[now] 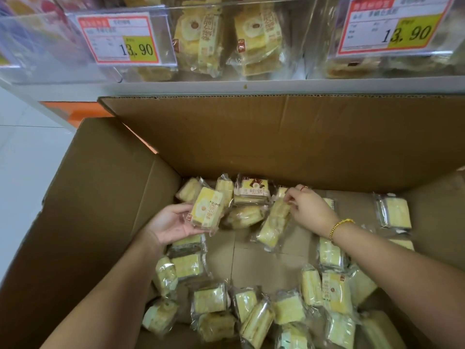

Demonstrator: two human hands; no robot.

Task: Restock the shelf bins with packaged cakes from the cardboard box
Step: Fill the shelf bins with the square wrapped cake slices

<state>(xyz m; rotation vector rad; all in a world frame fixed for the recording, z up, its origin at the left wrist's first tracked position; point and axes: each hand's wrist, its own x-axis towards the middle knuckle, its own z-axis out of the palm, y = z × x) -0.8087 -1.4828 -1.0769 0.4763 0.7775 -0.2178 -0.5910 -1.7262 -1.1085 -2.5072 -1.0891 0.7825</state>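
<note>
A shop, price tags [120,37] on clear shelf bins [226,41] of packaged cakes [256,39]

Two price tags sit above the white shelf ledge [226,85]: left price tag [120,39] near the ledge's left end, right price tag [392,26] toward its right end. Both are white with a red border and a yellow-green patch and read 13.90; the small print is too blurred to read. Small brown spot [244,86] mid-ledge. Orange panel [75,110] under the ledge's left end. White floor tiles [30,159] at far left.
</note>
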